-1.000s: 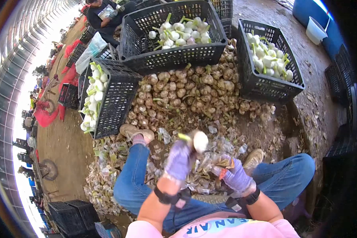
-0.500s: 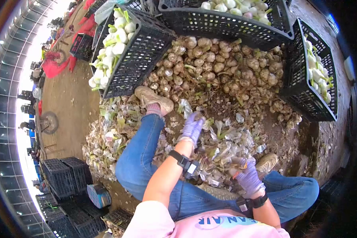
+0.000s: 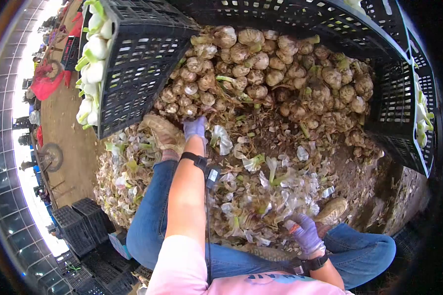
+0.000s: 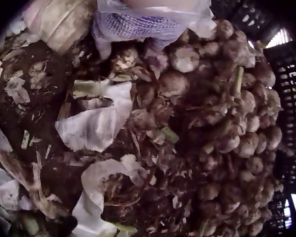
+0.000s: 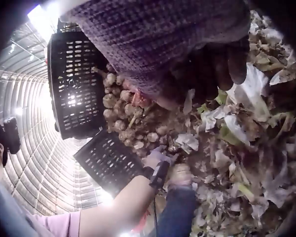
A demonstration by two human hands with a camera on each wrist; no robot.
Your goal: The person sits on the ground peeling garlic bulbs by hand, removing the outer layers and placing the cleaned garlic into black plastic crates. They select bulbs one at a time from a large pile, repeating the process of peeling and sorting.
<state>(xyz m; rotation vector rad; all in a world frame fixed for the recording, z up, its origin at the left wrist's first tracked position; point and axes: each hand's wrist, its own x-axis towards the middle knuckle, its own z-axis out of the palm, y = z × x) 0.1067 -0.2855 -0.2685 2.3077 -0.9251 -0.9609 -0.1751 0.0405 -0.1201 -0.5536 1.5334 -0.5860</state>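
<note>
Black plastic crates (image 3: 142,66), three, around one heap of garlic bulbs (image 3: 273,77), too many to count. Dirt floor (image 3: 66,123), strewn with peelings (image 3: 280,196); ribbed wall (image 5: 27,61) curves overhead. Left hand (image 3: 195,129) at heap's edge, bulbs just beside fingertips; grip unclear. Right hand (image 3: 307,237) curled above peelings, well apart from heap; whether it holds anything, cannot tell.

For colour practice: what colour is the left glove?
The glove is purple flecked with white, clearest in the left wrist view.
</note>
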